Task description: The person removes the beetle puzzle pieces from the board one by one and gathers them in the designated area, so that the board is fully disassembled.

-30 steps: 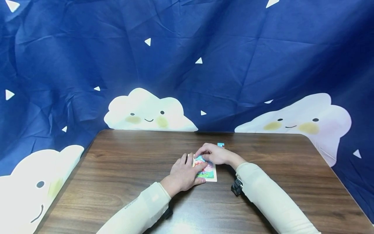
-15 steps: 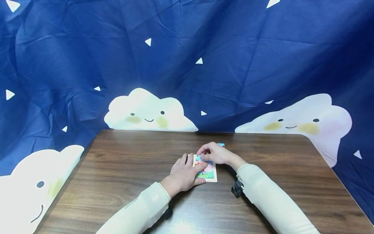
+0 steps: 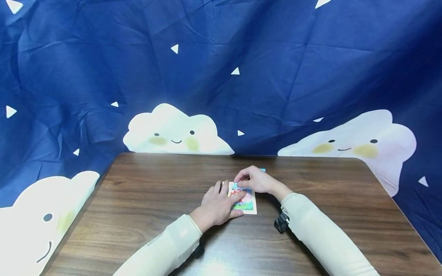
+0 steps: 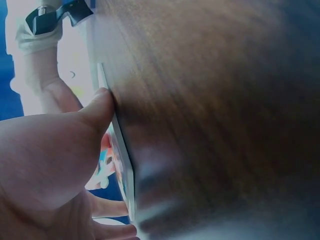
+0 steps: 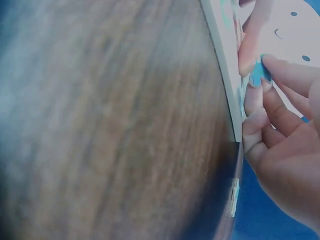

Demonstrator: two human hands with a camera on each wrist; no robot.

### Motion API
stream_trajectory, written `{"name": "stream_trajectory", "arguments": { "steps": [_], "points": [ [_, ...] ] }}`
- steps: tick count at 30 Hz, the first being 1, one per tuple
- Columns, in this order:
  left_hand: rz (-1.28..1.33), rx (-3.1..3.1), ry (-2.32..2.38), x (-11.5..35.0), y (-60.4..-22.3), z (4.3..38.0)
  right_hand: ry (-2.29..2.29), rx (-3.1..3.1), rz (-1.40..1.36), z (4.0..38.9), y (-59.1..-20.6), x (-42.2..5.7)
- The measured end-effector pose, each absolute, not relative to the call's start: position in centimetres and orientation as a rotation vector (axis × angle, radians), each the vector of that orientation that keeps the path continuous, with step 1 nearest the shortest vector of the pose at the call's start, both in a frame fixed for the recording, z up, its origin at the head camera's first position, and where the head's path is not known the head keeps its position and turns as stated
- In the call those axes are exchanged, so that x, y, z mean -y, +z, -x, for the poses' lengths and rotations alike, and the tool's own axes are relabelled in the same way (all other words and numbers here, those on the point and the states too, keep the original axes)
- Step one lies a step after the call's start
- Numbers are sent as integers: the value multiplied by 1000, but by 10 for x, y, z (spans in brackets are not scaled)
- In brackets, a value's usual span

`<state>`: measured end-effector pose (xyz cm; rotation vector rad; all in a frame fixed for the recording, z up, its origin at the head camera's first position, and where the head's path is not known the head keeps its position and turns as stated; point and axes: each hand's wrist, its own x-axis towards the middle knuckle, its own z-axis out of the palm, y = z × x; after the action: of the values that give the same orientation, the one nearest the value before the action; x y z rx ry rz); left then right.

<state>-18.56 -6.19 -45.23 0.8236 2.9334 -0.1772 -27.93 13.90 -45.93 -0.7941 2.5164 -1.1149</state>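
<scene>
A small jigsaw puzzle (image 3: 246, 207) with a colourful picture and a pale border lies on the table. My left hand (image 3: 215, 205) rests on its left side, fingers spread and mostly straight. In the left wrist view the thumb (image 4: 100, 107) touches the edge of the puzzle board (image 4: 124, 167). At the top of the board, my right hand (image 3: 258, 180) pinches a blue puzzle piece (image 5: 259, 74) between thumb and fingers, just above the surface. Part of the picture is hidden under both hands.
Behind the right hand, another blue puzzle piece (image 3: 263, 169) lies on the brown wooden table (image 3: 155, 191), mostly covered from the head view. A dark blue curtain (image 3: 207, 76) with smiling clouds hangs beyond the table's far edge. A black wrist camera (image 3: 281, 222) sits below the right sleeve.
My right hand has shifted slightly right and away along the puzzle's top, with the blue puzzle piece at its fingertips. It now covers more of the loose piece behind. The left hand stays put.
</scene>
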Motion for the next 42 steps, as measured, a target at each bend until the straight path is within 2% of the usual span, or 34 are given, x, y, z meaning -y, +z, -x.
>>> {"name": "stream_trajectory", "arguments": {
  "steps": [18,42],
  "points": [
    [-788,-2897,-149,61,-451,187,-1194,-2595,713,279,-451,-150],
    [-809,-2918,-91,64,-457,189,-1324,-2599,600,274,-435,-190]
  ]
}}
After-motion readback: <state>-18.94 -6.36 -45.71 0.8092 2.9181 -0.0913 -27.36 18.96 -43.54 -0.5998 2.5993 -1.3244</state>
